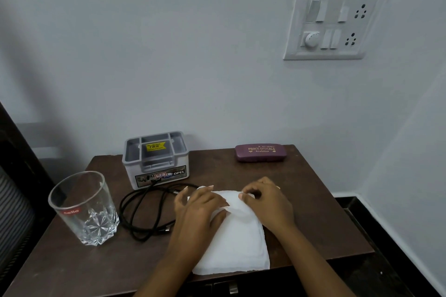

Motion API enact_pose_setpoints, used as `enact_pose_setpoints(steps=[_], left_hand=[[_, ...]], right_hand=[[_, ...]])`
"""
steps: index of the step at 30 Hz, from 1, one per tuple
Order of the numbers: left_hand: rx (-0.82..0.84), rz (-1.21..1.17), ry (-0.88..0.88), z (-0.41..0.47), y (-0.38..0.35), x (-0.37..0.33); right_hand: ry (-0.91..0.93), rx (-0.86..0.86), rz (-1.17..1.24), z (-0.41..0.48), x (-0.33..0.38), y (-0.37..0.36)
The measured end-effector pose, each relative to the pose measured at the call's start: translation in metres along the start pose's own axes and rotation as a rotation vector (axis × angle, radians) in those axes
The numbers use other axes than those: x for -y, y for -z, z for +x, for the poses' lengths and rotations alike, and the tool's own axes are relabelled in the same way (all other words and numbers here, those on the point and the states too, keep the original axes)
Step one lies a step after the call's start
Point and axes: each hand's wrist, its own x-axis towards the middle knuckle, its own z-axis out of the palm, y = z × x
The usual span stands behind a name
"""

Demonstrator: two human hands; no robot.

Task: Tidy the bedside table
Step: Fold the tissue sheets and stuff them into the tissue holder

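Pale wall behind, w/ a white switch panel [334,22] up on the right: rocker switches, a round dial, two sockets. Below it sits the dark brown tabletop [77,267] of the bedside table, its back edge against the wall.

Head view, the only one:

At back left of the tabletop stands a grey plastic organizer box [155,159], open compartments on top, yellow price sticker inside, "OPEL" label on the front. At back right, well apart from it, lies a closed purple glasses case [261,152] w/ gold lettering "PRINCE OPTICALS". Front left stands a clear drinking glass [84,207], upright, red "cello" sticker on its side, cut pattern at the base. Between glass and my hands a black cable [142,212] lies in loose loops, one end running up to the foot of the box.

White cloth [237,246] lies flat on the front-center of the tabletop, roughly square, its near edge at the front edge of the table.

My left hand [198,212] lies palm-down on the cloth's left side, fingers spread and flat, pressing it to the surface. My right hand [268,202] is at the cloth's far right part, thumb and forefinger pinching a raised fold of the fabric, other fingers curled. The fold looks lifted a bit and bent toward the left hand, though white on white makes the exact edge hard to read. The hands are close together but apart.
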Motion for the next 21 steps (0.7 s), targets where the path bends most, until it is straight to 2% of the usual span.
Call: enact_pose_setpoints(steps=[7, 10, 14, 17, 21], left_hand=[[0.035, 0.043, -0.041, 0.006, -0.003, 0.0], [0.067, 0.065, -0.063, 0.013, -0.004, 0.0], [0.124, 0.068, -0.088, 0.025, -0.002, 0.003], [0.161, -0.013, -0.105, 0.03, 0.005, 0.006], [0.182, -0.044, -0.14, 0.032, 0.011, 0.009]], right_hand=[[0.032, -0.056, 0.107, -0.003, -0.003, 0.003], [0.084, -0.047, 0.234, -0.006, -0.005, 0.004], [0.186, 0.102, 0.439, -0.011, -0.004, 0.015], [0.149, 0.231, 0.541, -0.017, -0.002, 0.025], [0.088, 0.344, 0.494, -0.023, -0.008, 0.028]])
